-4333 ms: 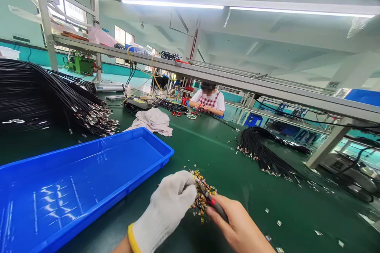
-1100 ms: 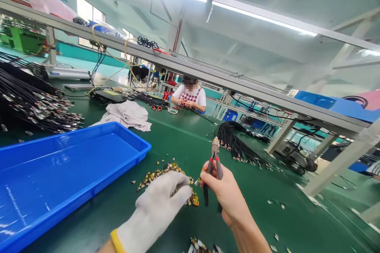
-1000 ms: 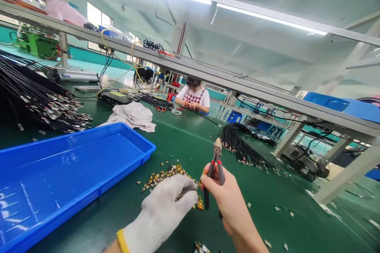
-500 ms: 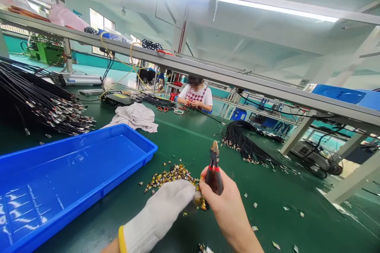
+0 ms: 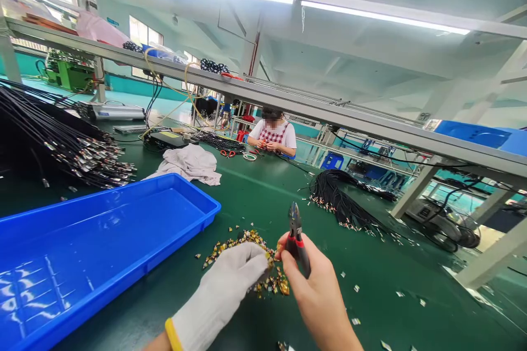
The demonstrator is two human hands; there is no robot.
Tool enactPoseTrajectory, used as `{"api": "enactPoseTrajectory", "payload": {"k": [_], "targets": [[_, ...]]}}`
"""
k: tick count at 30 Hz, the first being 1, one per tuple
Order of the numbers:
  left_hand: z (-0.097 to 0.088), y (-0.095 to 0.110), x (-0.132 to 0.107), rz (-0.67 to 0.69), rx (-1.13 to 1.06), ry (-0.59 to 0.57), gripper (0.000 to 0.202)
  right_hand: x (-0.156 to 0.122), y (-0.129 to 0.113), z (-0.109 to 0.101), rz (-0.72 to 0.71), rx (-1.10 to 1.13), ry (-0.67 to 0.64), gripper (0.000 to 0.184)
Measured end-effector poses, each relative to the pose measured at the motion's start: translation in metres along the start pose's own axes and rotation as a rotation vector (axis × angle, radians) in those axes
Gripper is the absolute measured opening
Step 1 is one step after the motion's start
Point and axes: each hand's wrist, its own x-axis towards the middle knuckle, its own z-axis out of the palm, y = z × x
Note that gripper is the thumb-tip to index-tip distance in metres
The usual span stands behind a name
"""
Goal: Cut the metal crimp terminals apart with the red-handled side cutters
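My right hand [image 5: 315, 279], bare, is wrapped round the dark handles of a pair of cutting pliers [image 5: 295, 225], whose jaws point up and away from me. A bit of gold shows at its thumb and forefinger, too small to make out. My left hand [image 5: 228, 279] wears a white glove with a yellow cuff. Its thumb and fingers are pinched together at a small brownish piece that I cannot name. Beneath and behind both hands lies a heap of small gold and dark pieces [image 5: 222, 245] on the green table. The fingertips of the two hands are close together.
A blue tray [image 5: 181, 182] stands at left, with a crumpled cloth [image 5: 185, 163] behind it. Bundles of black cables [image 5: 78, 145] lie far left, others [image 5: 346, 197] at right. Small scraps [image 5: 356, 288] dot the right side. Across the table sits a person [image 5: 274, 134].
The pliers' jaws have turned and dipped slightly. My left hand has shifted a little left, away from the right, and more of the heap shows between them. The view has moved slightly.
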Motion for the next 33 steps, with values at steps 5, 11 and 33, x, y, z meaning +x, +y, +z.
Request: {"api": "enactPoseTrajectory", "payload": {"k": [5,11,33], "targets": [[-0.004,0.016,-0.009,-0.057,0.459,0.24,0.026,0.004,0.005,-0.011,0.074,-0.132,-0.133,0.026],[-0.011,0.022,-0.01,-0.002,0.557,0.284,0.027,0.003,0.008,-0.012,0.072,-0.226,-0.342,0.03],[-0.015,0.028,-0.01,-0.002,0.686,0.192,0.023,0.0,0.008,-0.014,0.027,-0.278,-0.463,0.022]]}}
